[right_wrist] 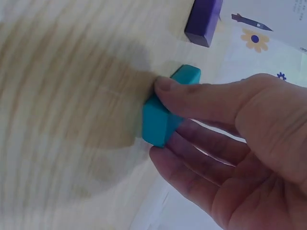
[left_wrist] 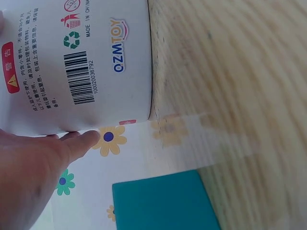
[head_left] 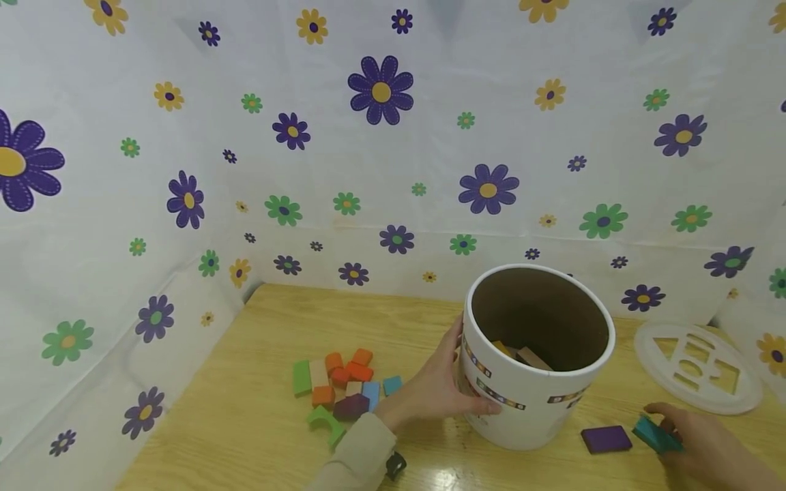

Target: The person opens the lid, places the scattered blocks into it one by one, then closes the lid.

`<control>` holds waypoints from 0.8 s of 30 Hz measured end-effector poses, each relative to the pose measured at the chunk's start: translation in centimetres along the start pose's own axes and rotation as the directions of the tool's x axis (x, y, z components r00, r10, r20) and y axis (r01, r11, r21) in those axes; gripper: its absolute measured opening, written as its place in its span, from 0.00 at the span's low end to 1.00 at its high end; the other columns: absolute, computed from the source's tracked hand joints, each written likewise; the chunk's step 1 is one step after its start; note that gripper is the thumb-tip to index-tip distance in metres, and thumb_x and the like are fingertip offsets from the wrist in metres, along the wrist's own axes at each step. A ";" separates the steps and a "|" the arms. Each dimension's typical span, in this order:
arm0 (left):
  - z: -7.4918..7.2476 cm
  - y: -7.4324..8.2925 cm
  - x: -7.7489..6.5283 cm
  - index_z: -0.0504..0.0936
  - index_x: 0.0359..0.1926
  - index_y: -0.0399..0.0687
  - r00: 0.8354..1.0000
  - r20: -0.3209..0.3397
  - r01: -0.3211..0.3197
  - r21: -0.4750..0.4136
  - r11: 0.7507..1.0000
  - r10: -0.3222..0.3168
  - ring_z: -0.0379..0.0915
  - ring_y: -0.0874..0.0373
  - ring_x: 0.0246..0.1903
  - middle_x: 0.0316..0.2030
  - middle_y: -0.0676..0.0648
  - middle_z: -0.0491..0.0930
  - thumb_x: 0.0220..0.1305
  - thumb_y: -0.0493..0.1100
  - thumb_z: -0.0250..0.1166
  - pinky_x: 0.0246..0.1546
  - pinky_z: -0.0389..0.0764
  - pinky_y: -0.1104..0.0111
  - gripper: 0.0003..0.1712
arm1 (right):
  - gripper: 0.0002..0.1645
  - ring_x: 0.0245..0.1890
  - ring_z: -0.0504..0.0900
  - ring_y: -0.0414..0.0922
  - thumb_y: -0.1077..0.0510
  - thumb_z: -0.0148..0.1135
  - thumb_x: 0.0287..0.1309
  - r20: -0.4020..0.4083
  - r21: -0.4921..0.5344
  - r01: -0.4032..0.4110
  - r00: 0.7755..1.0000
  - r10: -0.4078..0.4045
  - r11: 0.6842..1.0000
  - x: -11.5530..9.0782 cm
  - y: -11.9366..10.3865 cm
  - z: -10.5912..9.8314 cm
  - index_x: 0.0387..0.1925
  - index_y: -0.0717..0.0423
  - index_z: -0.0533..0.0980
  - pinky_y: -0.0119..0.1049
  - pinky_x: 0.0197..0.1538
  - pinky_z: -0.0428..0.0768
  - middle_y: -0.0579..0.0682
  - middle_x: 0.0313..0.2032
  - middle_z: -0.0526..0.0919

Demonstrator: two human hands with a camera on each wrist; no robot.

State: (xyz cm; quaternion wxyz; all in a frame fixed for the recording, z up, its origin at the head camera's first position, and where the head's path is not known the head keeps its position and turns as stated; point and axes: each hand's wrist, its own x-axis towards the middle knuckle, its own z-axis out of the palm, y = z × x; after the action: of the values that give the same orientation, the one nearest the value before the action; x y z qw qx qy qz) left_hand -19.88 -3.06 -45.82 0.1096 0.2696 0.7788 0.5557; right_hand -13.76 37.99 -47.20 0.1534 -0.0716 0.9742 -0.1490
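A white round bucket (head_left: 522, 402) with printed labels stands upright on the wooden table, several blocks (head_left: 533, 357) lying inside it. My left hand (head_left: 430, 389) grips its left side, thumb across the front and fingers behind. In the left wrist view the bucket (left_wrist: 103, 62) shows a barcode and lettering. Right of the bucket, my right hand (head_left: 706, 436) pinches a teal block (right_wrist: 158, 117) between thumb and fingers, close to the tabletop. A flat purple block (head_left: 606, 439) lies on the table between the bucket and the teal block.
A loose group of blocks, including a green arch (head_left: 327, 423), an orange block (head_left: 323, 395) and a dark purple block (head_left: 352, 407), lies left of the bucket. A white lid (head_left: 651, 351) with shaped cut-outs lies behind my right hand. Flowered cloth (head_left: 368, 150) hangs around the table.
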 end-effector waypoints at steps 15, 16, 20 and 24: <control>0.1 -0.2 0.6 0.31 0.79 0.83 0.996 0.019 -0.085 -0.013 0.996 0.086 0.53 0.61 0.75 0.79 0.60 0.49 0.45 0.52 0.84 0.76 0.61 0.46 0.79 | 0.21 0.35 0.83 0.45 0.59 0.78 0.49 -0.064 0.000 0.007 0.998 -0.007 1.000 0.6 0.0 0.2 0.41 0.69 0.81 0.46 0.38 0.85 0.49 0.35 0.86; 0.1 -0.2 0.7 0.31 0.79 0.82 0.995 0.020 -0.094 -0.016 0.995 0.094 0.54 0.61 0.74 0.79 0.59 0.49 0.45 0.51 0.85 0.76 0.60 0.46 0.79 | 0.21 0.35 0.83 0.45 0.59 0.77 0.49 -0.070 0.008 0.004 0.998 -0.004 1.000 0.6 -0.1 0.1 0.41 0.69 0.81 0.46 0.38 0.85 0.49 0.35 0.86; 0.1 -0.2 0.7 0.31 0.79 0.81 0.994 0.028 -0.109 -0.031 0.994 0.110 0.55 0.62 0.74 0.79 0.59 0.49 0.44 0.49 0.85 0.76 0.59 0.45 0.80 | 0.21 0.31 0.82 0.42 0.59 0.78 0.46 -0.214 -0.009 0.045 0.976 -0.045 0.999 0.4 -0.8 -0.6 0.40 0.67 0.81 0.39 0.34 0.83 0.48 0.32 0.85; 0.1 -0.3 0.7 0.31 0.79 0.82 0.995 0.026 -0.100 -0.033 0.994 0.101 0.54 0.62 0.74 0.79 0.60 0.49 0.44 0.49 0.85 0.76 0.59 0.46 0.80 | 0.22 0.24 0.80 0.37 0.61 0.81 0.44 -0.439 -0.039 0.095 0.893 -0.102 0.995 0.1 -2.0 -1.9 0.40 0.66 0.82 0.31 0.26 0.80 0.50 0.29 0.86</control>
State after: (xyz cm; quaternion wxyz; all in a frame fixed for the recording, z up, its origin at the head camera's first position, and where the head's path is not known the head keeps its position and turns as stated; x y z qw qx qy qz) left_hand -20.51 -2.64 -46.05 0.0965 0.3144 0.7538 0.5689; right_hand -14.29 36.65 -44.87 -0.0792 -0.0864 0.9800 -0.1608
